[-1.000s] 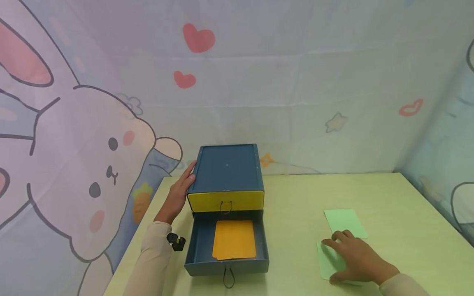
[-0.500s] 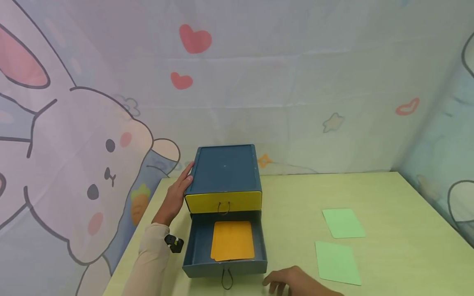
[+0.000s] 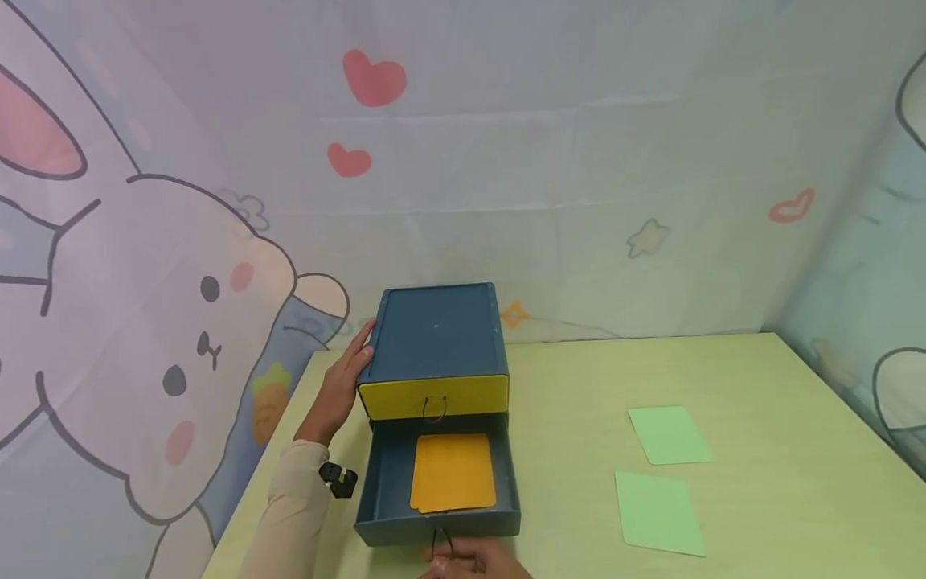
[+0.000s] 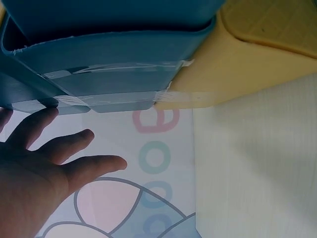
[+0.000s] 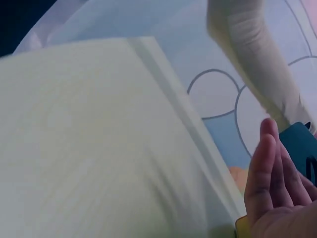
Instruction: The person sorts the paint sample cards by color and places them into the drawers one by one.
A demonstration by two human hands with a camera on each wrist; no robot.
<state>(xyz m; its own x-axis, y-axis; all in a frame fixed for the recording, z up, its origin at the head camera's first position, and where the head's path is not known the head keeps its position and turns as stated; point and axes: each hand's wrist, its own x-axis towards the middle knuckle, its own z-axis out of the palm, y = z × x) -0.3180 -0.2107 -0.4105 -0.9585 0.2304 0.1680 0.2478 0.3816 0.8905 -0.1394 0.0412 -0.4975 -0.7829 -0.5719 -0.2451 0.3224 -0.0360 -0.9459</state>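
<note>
A small blue drawer cabinet (image 3: 438,334) stands on the table, its yellow-fronted upper drawer (image 3: 434,397) closed. The lower blue drawer (image 3: 387,482) is pulled out, with orange cards (image 3: 453,473) lying in it. My left hand (image 3: 338,390) rests on the cabinet's left side, fingers extended; the left wrist view shows the hand's fingers (image 4: 67,146) spread below the cabinet's edge. At the lower drawer's front, my right hand (image 3: 473,560) pinches the dark cord loop (image 3: 442,545), whose lower end its fingers hide. Two light green cards (image 3: 670,435) lie apart on the right of the table.
The yellow-green table (image 3: 571,450) spreads out to the right of the cabinet. Behind it hangs a cloth backdrop (image 3: 564,177) with a rabbit and hearts. A dark cord loop (image 3: 435,410) also hangs on the upper drawer.
My right hand has left the nearer green card, passed left across the table and come to the lower drawer's loop. My left hand stays on the cabinet.
</note>
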